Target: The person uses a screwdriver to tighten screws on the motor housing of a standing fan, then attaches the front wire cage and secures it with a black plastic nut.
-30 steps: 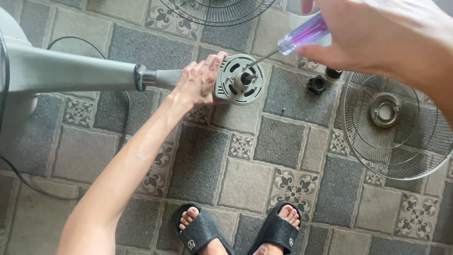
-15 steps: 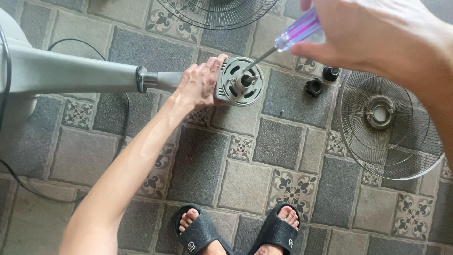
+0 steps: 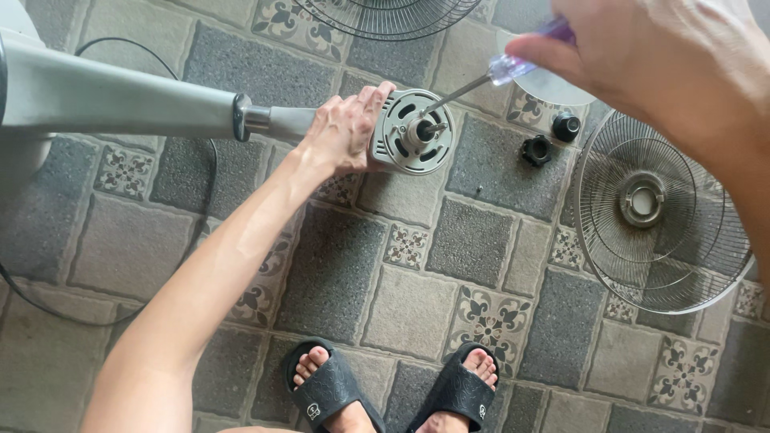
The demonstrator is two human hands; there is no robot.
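A grey stand fan lies tilted across the view, its pole (image 3: 120, 100) running from the left to the round motor housing (image 3: 413, 132). My left hand (image 3: 346, 132) grips the housing from the left side. My right hand (image 3: 642, 60), close to the camera at the upper right, is shut on a screwdriver (image 3: 513, 68) with a clear purple handle. The thin shaft slants down-left and its tip rests at the face of the housing, beside the centre spindle.
A wire fan guard (image 3: 662, 212) lies on the patterned tile floor at right, another guard (image 3: 389, 16) at the top edge. Two black plastic nuts (image 3: 537, 150) (image 3: 566, 127) sit between them. A black cable (image 3: 48, 309) loops at left. My feet in black sandals (image 3: 321, 393) are below.
My right hand has slid down over the screwdriver handle, hiding most of it. The view has shifted slightly; the fan head and left hand hold their grip.
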